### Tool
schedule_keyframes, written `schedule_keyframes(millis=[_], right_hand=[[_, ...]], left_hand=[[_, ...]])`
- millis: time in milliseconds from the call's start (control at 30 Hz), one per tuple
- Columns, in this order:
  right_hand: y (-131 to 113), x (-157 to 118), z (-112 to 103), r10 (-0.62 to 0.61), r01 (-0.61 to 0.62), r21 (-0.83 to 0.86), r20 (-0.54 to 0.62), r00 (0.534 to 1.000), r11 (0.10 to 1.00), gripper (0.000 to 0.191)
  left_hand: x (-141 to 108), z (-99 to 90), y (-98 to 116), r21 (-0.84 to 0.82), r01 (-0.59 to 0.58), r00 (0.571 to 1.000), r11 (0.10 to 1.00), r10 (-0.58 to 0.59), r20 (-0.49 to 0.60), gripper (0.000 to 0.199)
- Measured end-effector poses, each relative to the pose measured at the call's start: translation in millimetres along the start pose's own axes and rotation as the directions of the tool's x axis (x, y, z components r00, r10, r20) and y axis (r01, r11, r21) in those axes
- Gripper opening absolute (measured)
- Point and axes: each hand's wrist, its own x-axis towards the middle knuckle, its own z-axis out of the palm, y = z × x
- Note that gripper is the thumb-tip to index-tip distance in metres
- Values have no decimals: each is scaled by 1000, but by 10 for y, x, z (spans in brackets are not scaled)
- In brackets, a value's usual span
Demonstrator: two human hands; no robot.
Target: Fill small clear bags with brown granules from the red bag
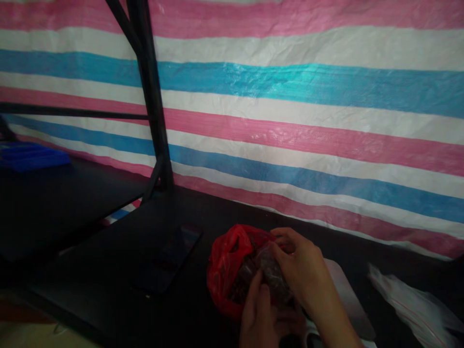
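Note:
A red plastic bag [224, 275] stands open on the black table, with small dark pieces inside it. Over its right side is a clear plastic bag [273, 275] with dark contents, held between both hands. My right hand [302, 263] pinches the clear bag's upper edge from the right. Below it, my left hand [258, 309] has its fingers closed at the clear bag's lower left side. The exact contents are too dark and blurred to make out.
A dark phone [172, 258] lies left of the red bag on the black table [108, 290]. Right of the hands are a grey flat object [350, 299] and clear zip bags [416, 304]. Blue trays [34, 157] sit far left, past a black metal post [154, 106]. Striped sheeting [308, 121] hangs behind.

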Motion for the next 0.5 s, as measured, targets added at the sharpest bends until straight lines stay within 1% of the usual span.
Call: schedule_keyframes(millis=[100,200,267,367,500], right_hand=[[-9,-16,-14,-3,3,44,9,1000,999,23],[-4,-32,-31,2,-4,97,21,1000,995,25],[12,-41,-37,4,-8,133,32,999,991,25],[38,-56,-38,3,-12,183,51,999,983,23],[31,-73,-91,8,-15,231,29,1000,973,25]], left_hand=[[19,-17,-24,-28,-12,1000,1000,11,-15,103],[19,-24,-68,-1,-20,1000,1000,20,1,111],[8,-25,-100,41,-5,1000,999,5,8,114],[-12,-32,-135,109,-19,1000,994,17,20,112],[6,-74,-130,186,-111,994,976,109,24,104]])
